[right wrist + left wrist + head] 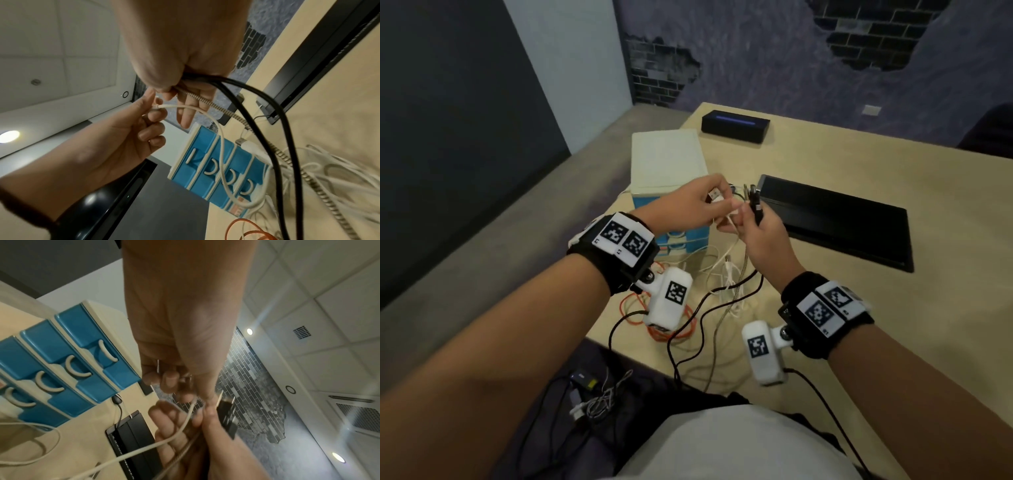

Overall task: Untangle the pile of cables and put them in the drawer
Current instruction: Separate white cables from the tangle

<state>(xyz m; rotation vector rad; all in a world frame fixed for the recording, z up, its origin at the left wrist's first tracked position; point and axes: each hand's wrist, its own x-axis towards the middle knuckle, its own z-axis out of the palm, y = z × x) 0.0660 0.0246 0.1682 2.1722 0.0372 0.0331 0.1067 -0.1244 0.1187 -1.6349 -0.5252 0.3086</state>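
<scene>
Above the table my left hand [717, 202] pinches the white USB plug [715, 196] of a white cable [205, 112]. Close beside it, my right hand [751, 219] grips a bundle of black cables [267, 123] and a braided metal cable [224, 110]; their plugs [751, 200] stick up from the fist. These cables hang down to a tangled pile [726, 284] of white, black and orange cable [671, 330] on the table. The drawer unit [667, 161], white with blue drawer fronts [68, 360], stands just behind the hands with every drawer closed.
A flat black panel [835, 219] lies on the table right of the hands, and a black box [736, 125] sits at the far edge. The table's near edge [640, 359] runs below the pile. Small devices and wires [585, 387] rest on my lap.
</scene>
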